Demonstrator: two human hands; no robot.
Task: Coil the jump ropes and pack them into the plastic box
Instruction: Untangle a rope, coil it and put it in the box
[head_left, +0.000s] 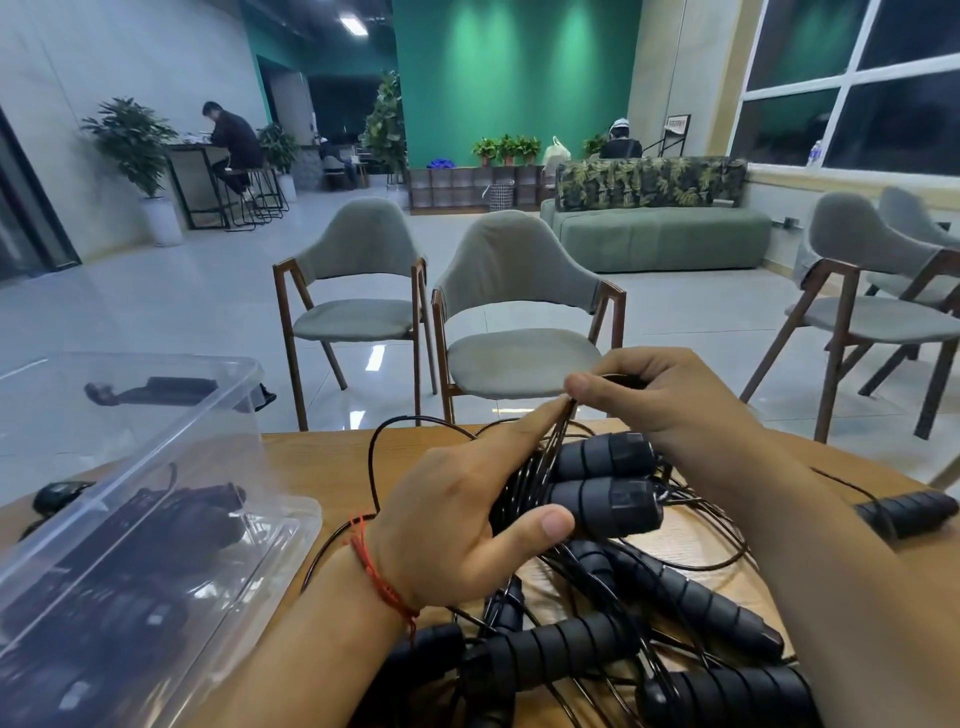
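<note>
Currently left hand (457, 530) is gripping two handles (597, 506) mid-frame; right hand (670, 395) is pinching cord (553, 441) above them. Prob. risk: loops are overlapping the pile (571, 642) at bottom, so snagging or uncoiling before reaching box (171, 447), lower left.

I see black jump ropes (602, 499) with spiral-ribbed grips on the tan wood-grain table (311, 460), and a clear plastic box (291, 519) at its left.

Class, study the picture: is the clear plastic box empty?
No: the plastic box already holds black jump ropes, which are visible through its clear wall.
</note>
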